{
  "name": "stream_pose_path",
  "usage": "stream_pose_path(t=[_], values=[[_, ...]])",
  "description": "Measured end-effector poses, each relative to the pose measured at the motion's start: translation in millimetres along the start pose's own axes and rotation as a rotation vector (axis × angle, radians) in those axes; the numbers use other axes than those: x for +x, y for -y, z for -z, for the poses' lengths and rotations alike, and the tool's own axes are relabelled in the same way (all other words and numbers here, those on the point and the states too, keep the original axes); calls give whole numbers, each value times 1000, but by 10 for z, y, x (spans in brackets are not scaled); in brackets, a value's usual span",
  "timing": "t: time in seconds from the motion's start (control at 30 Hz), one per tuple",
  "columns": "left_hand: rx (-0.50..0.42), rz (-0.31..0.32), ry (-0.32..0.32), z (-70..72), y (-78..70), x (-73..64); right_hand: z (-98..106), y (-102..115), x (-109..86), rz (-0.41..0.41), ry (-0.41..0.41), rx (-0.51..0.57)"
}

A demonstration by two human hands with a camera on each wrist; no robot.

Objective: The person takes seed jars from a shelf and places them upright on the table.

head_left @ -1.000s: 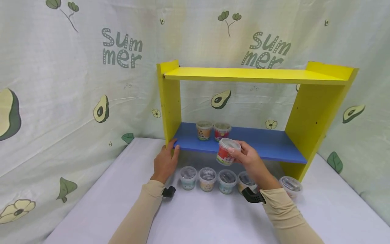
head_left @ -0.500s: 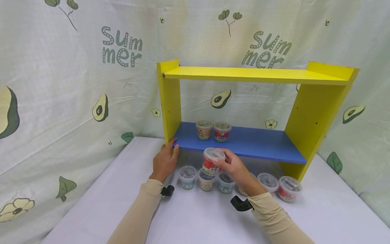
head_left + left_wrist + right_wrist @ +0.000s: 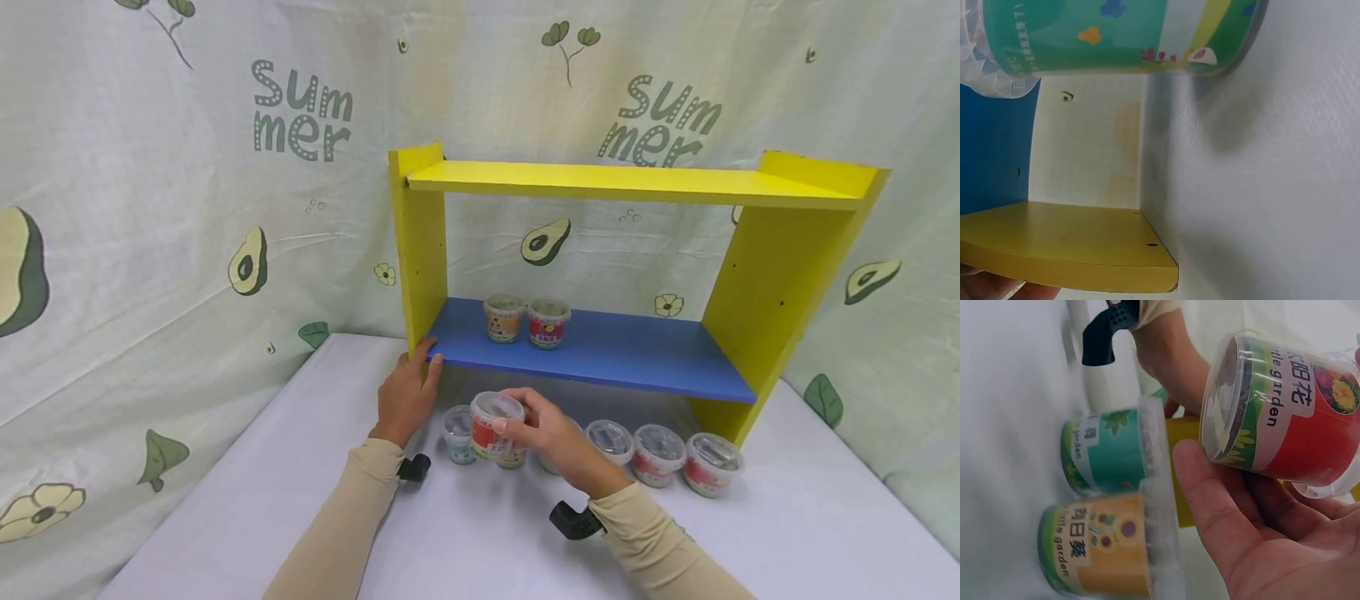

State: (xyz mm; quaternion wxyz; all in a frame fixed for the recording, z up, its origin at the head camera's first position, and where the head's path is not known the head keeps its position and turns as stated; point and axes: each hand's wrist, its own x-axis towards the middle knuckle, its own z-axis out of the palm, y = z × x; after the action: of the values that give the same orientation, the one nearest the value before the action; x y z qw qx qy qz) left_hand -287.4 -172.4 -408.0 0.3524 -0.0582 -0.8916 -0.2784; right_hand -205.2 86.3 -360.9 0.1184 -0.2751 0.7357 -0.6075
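Note:
My right hand [image 3: 551, 437] holds a lidded plastic cup with a red label [image 3: 487, 435], thumb on its near side. It hangs in front of the table row's left part, partly covering an orange-labelled cup [image 3: 513, 457]. In the right wrist view, the red-labelled cup [image 3: 1310, 419] reads "little garden" and shows flowers. My left hand [image 3: 406, 393] grips the shelf unit's left side panel [image 3: 422, 267], its thumb at the blue shelf's front edge. A teal-labelled cup [image 3: 458, 446] stands beside that hand; it looms large in the left wrist view.
On the blue shelf [image 3: 630, 354] stand an orange-labelled cup [image 3: 503, 321] and a red-labelled cup [image 3: 547, 325], side by side. More lidded cups, including a red-labelled cup [image 3: 710, 467], continue the row rightward on the white table [image 3: 480, 542]. A yellow top board [image 3: 600, 177] spans above.
My right hand has carried the red-labelled cup left and down, from before the blue shelf's edge to the row's left part. The left hand keeps its place on the shelf unit.

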Motion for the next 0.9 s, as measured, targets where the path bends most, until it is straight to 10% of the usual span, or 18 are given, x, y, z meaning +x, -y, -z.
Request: stream_pose_path(t=[0.9], values=[[-1, -20, 87, 103, 6, 16, -418, -251, -10, -50, 125, -77]])
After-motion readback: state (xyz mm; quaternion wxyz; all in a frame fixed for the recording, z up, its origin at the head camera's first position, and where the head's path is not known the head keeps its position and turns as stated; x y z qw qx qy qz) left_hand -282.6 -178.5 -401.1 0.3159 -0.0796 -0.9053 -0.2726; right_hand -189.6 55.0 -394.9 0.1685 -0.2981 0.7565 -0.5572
